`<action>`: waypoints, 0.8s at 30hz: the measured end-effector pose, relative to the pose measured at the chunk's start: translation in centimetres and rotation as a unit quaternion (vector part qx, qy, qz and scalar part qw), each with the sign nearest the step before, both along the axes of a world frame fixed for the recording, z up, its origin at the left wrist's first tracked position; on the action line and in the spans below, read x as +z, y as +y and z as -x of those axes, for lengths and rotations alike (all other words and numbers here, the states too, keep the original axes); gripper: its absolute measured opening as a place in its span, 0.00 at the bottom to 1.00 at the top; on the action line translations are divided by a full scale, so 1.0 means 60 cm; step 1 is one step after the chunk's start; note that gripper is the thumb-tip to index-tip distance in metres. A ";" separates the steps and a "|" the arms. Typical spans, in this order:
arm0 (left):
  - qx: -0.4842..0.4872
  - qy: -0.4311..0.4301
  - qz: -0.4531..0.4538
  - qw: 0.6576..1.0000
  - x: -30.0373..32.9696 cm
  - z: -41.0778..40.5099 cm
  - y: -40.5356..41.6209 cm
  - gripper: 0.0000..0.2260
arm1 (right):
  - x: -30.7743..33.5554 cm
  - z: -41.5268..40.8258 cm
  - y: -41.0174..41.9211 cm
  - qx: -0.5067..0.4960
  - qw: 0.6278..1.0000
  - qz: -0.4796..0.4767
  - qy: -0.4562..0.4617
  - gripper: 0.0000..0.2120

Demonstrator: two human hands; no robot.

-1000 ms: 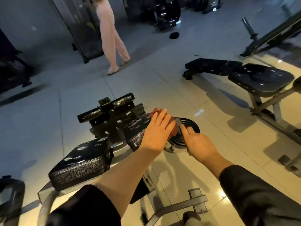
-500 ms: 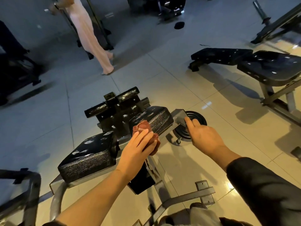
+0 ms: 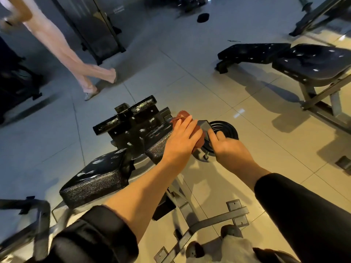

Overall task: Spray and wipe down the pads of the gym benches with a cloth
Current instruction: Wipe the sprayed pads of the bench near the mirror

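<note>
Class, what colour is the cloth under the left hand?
Reddish-brown; the cloth shows best in the head view.

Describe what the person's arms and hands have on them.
Both arms wear black long sleeves pushed up toward the elbows, leaving the forearms bare: the left sleeve bunches thickly, the right sleeve lies smoother. The left hand and right hand are bare; no gloves, rings or watch show.

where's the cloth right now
In the head view the reddish cloth sits at centre frame under the left hand, pressed on the far end of the small black pad, just left of the right hand and the weight plate.
</note>
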State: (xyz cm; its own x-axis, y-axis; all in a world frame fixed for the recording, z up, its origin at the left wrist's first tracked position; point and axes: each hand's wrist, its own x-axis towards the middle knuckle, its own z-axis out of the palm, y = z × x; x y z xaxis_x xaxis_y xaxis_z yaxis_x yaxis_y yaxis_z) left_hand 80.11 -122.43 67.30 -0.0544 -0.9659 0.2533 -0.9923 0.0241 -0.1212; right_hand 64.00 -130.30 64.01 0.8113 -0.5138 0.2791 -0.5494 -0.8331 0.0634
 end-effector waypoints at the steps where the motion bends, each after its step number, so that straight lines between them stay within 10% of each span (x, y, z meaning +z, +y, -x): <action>1: -0.003 0.000 0.000 1.000 -0.001 -0.001 0.006 0.27 | -0.002 0.001 -0.001 -0.002 1.000 0.009 0.006 0.20; 14: 0.015 -0.033 -0.034 0.999 -0.034 -0.056 0.185 0.32 | 0.014 -0.001 0.013 -0.051 0.990 -0.127 0.046 0.30; 24: 0.064 0.069 0.046 0.994 -0.014 -0.057 0.181 0.17 | 0.016 -0.004 0.016 -0.061 0.986 -0.134 0.080 0.31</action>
State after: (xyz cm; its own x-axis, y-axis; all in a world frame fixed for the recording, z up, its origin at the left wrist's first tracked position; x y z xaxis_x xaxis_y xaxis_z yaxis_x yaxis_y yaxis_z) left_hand 83.54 -111.59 66.48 0.1097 -0.9346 0.3383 -0.9938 -0.1094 0.0199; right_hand 64.23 -129.32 64.98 0.7611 -0.6486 -0.0074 -0.6479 -0.7597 -0.0564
